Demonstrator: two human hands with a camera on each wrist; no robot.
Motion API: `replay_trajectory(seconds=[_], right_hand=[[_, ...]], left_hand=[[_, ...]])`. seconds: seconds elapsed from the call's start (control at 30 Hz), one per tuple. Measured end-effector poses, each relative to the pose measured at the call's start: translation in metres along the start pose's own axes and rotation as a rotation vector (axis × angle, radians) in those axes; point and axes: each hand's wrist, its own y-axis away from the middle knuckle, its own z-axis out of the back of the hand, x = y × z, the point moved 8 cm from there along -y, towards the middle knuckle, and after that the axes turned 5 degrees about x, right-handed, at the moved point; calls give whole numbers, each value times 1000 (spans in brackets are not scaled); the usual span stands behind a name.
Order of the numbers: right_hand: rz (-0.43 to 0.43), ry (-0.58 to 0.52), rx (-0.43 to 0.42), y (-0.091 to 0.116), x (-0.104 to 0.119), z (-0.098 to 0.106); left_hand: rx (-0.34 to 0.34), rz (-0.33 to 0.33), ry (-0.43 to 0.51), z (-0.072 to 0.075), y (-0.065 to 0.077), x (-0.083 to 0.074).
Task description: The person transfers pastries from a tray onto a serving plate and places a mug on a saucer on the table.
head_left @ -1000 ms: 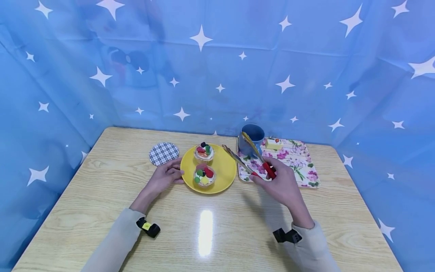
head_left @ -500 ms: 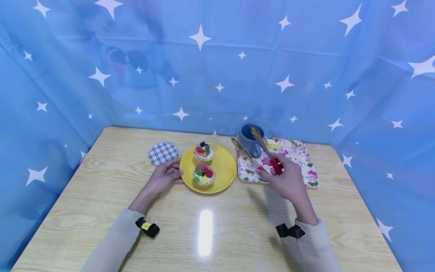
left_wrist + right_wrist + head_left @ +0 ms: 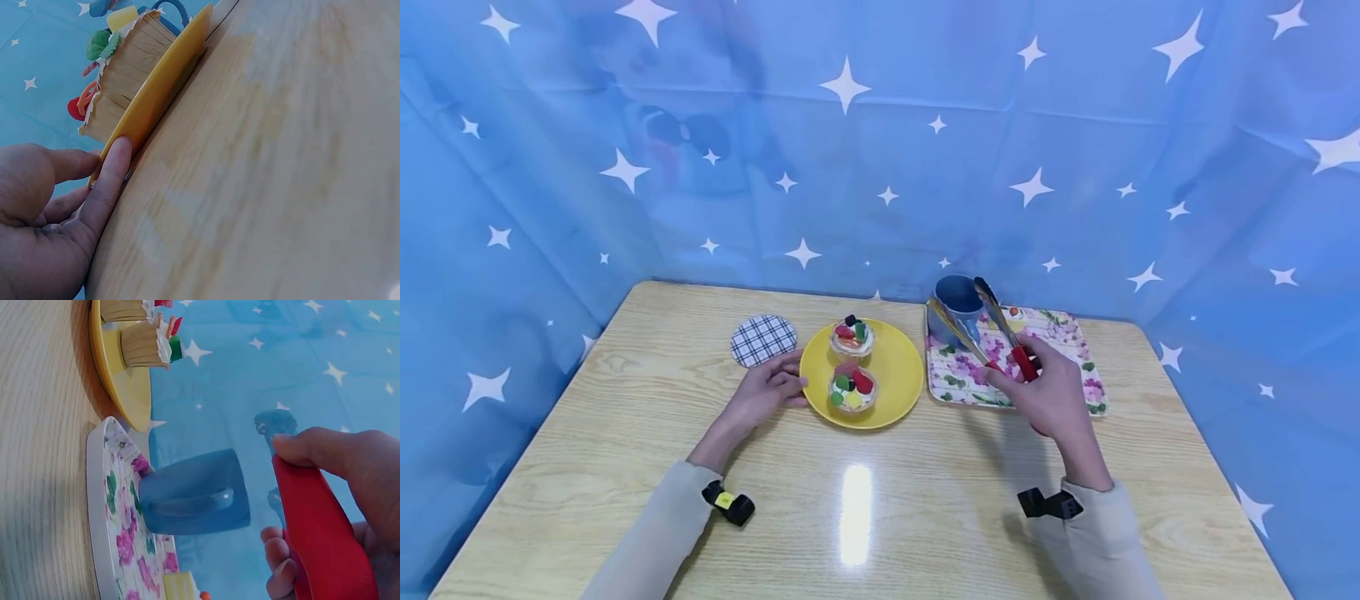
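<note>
At the left rim of the yellow plate (image 3: 898, 375), my left hand (image 3: 763, 392) pinches the edge. In the left wrist view the rim lies between the fingers. Two toy cupcakes with fruit toppings stand on the plate, a rear cupcake (image 3: 852, 337) and a front cupcake (image 3: 853, 390). My right hand (image 3: 1048, 387) grips metal tongs (image 3: 319, 531) by their red handles, tips spread apart, above the floral tray (image 3: 958, 385). From the head, the tips overlap the blue mug (image 3: 194, 494) on that tray. A small yellow cake piece (image 3: 181, 585) sits beside the mug, partly hidden in the head view.
A round checked coaster (image 3: 763, 340) lies left of the plate, close to my left hand. The wooden table (image 3: 760, 517) ends at a blue star-patterned curtain (image 3: 737, 217) behind the tray and plate.
My right hand has moved to the right with the tongs, their tips shifting from left of the mug toward its right side. The left hand and plate have stayed put.
</note>
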Motion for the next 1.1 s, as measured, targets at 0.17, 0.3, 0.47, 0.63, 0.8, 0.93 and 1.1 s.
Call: replay_trajectory(seconds=[0.17,0.3,0.47,0.63,0.8,0.93,1.1], right_hand=[[-27,2,2,-2,-5,2],[-40,-2,-5,-4,-11,1],[-60,-11,-11,-6,-17,2],[-62,-14,-21,-9,-21,4],[-75,-14,-28,-11,-24,6],[-107,-9,-23,-12,-27,7],[-130,2,-26,-15,-30,9]], left_hand=[[0,7,4,0,-1,2],[0,8,7,0,-1,2],[-6,3,-1,0,1,1],[-9,2,-1,1,1,0],[-16,0,-4,1,1,-1],[-9,3,-8,1,1,-1],[-2,7,-9,0,-1,0]])
